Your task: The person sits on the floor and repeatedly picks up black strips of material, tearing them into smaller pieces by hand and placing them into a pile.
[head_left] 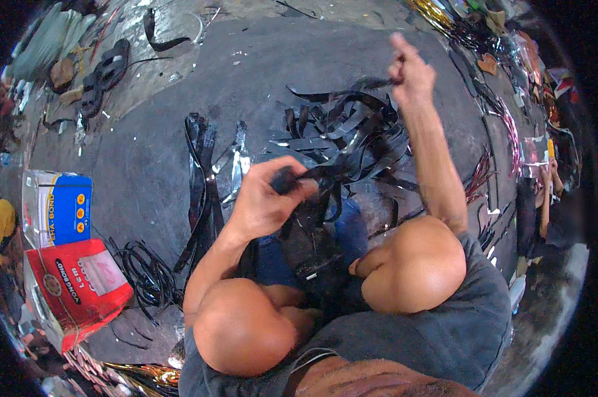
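We pinch one black strip (371, 83) between the fingers of our raised right hand (411, 73), above the tangled strip pile (352, 142) on the floor (146, 165). Our left hand (266, 195) fingers close round a bundle's end. A blue box (57, 205) and red box (77, 284) lie left, contents unclear.

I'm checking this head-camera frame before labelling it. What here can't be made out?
- Left hand: its fingers curl over the black strips, hiding the grip.
- Right hand: the strip end it pinches is too small and blurred to judge.
- Floor between the knees: covered by the strips and legs.
- Blue box and red box: bent by the fisheye rim.
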The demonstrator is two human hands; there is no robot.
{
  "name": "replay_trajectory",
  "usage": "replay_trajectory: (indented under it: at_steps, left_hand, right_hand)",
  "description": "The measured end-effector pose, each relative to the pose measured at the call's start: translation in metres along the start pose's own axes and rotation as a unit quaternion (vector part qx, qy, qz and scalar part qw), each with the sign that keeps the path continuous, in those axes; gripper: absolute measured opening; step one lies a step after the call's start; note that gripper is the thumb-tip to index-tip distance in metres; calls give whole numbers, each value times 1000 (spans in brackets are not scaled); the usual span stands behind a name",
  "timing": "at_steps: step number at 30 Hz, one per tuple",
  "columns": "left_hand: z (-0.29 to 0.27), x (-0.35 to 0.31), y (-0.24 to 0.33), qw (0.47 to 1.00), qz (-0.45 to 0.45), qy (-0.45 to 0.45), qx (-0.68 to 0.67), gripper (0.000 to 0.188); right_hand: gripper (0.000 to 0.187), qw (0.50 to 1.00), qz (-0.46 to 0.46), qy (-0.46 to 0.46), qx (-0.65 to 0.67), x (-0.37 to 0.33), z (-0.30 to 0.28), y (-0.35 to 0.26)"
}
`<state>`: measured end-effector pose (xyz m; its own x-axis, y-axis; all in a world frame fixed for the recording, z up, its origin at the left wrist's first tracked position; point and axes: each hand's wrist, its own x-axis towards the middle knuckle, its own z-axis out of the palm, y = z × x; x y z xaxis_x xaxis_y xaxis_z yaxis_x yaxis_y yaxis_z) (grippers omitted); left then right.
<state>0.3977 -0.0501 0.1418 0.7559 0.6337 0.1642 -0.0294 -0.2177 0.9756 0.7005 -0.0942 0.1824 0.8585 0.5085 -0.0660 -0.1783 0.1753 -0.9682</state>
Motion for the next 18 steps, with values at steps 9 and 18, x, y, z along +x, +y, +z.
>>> replay_trajectory:
  at_steps: [9, 18]
  left_hand:
    - [-29, 21, -9, 852, 260, 205, 405, 52]
    - [-30, 17, -11, 838, 283, 168, 436, 62]
  right_hand:
    - [33, 906, 322, -272, 28, -99, 37, 23]
    - [16, 904, 297, -305, 29, -101, 41, 26]
